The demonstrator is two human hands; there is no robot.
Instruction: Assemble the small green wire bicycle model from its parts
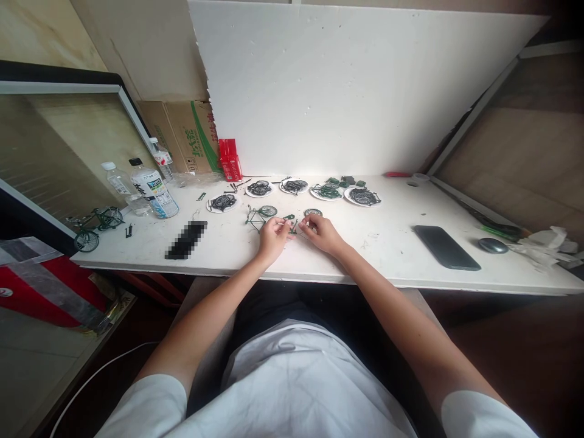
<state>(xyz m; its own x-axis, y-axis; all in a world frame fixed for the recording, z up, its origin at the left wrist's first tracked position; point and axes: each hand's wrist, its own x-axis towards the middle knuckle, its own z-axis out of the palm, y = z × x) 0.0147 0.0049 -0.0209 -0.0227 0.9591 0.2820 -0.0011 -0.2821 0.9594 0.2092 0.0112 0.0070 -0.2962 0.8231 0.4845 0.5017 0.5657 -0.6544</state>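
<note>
My left hand and my right hand meet over the white table, fingers pinched together on a small green model bicycle part between them. A half-built green bicycle frame with one wheel lies just left of my left hand. A loose small wheel lies just beyond my right hand. What exactly each fingertip holds is too small to make out.
Several white dishes of small dark parts line the back. A finished green model bicycle and water bottles stand at the left, a red box behind. A phone and mouse lie at the right.
</note>
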